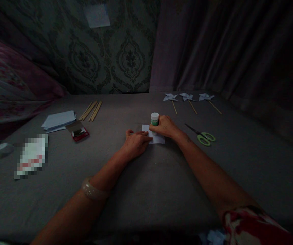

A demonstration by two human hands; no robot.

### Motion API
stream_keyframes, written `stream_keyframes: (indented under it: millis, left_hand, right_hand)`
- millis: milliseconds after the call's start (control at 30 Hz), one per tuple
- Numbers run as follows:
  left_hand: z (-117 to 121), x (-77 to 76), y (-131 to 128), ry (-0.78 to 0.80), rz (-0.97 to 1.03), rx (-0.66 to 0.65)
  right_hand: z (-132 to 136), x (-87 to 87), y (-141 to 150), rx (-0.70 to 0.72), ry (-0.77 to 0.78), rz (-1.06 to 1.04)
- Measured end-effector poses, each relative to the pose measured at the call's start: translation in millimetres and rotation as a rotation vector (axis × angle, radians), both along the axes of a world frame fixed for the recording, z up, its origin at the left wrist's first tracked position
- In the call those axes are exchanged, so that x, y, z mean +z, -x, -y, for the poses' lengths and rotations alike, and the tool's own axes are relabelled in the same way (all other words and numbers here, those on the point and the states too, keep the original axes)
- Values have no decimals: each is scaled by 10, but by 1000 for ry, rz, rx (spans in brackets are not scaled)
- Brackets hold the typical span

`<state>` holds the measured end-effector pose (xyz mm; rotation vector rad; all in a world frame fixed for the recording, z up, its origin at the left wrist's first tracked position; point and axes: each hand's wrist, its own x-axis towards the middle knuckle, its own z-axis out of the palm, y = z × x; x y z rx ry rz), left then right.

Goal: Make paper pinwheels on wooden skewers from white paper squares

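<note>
A small square of white paper (159, 139) lies on the cloth in front of me. My left hand (137, 141) rests flat on its left side, fingers stretched out and holding nothing. Closed around a white and green glue stick (155, 118) is my right hand (165, 126). The glue stick stands upright over the paper, its white end up; its lower end is partly hidden by my fingers. To the right of that hand lie scissors (203, 136) with green handles, their blades pointing away to the left.
Three paper pinwheels (187, 97) on sticks lie at the back right. At the left are several wooden sticks (91, 110), a stack of white paper (59, 119), an open red box (79, 134) of small dark items and a blurred-out packet (33, 156). A grey cloth (156, 190) covers the table.
</note>
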<state>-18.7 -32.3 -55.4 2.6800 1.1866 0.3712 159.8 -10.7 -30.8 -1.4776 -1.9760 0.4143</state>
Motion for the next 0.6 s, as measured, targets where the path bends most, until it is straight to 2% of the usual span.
stream_keyframes:
  millis: [133, 233, 300, 367, 433, 500, 600]
  left_hand:
    - [9, 14, 17, -6, 5, -20]
    - [-2, -16, 24, -10, 45, -15]
    - [-19, -42, 18, 5, 87, 15]
    - [-29, -34, 5, 23, 165, 61]
    - [-16, 28, -15, 25, 344, 124]
    - [19, 140, -35, 54, 631, 181]
    - [87, 322, -57, 247, 1059, 225]
  right_hand:
    - [-13, 19, -43, 32, 1, -21]
    - [-56, 119, -115, -18, 7, -209]
    - [-68, 229, -171, -67, -80, -391]
    - [-47, 340, -199, -54, -230, -440]
    - [2, 425, -176, -34, -368, -387]
    - [66, 471, -100, -8, -463, -319]
    - [160, 483, 60, 83, -531, -218]
